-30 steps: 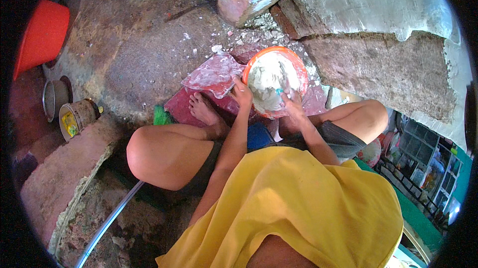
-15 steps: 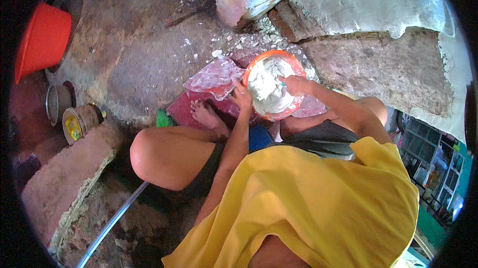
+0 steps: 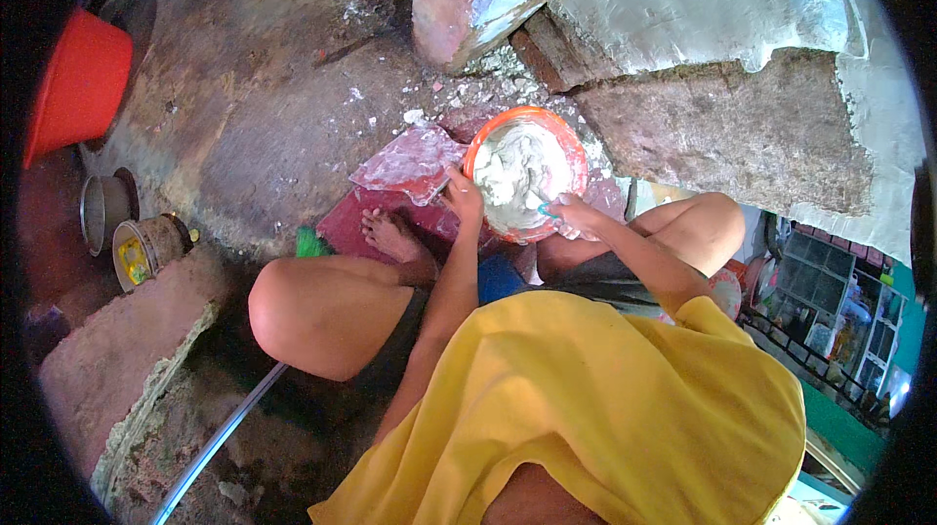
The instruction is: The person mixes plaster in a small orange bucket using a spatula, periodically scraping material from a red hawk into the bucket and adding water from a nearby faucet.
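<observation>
An orange-rimmed bowl (image 3: 583,166) in front of me holds thick white paste (image 3: 517,169). My right hand (image 3: 576,217) is closed round a small teal-handled tool (image 3: 547,210) at the bowl's near right rim. The tool's working end is in or against the paste, and its shape is hard to make out. At the bowl's left side, my left hand (image 3: 463,197) is closed on the edge of a flat reddish board (image 3: 405,166) smeared with white. The left fingers lie beside the bowl's rim, partly hidden.
White crumbs (image 3: 488,86) lie beyond the bowl, by a wall corner (image 3: 454,8). At the left are a red tub (image 3: 83,86), a metal pot (image 3: 105,213) and a pail with yellow contents (image 3: 137,257). A green-bristled broom (image 3: 310,244) lies by my left knee.
My right hand has drawn back from the bowl's inside toward its near right rim, bringing the teal-handled tool along. My left hand stays beside the bowl. The whole view has shifted slightly.
</observation>
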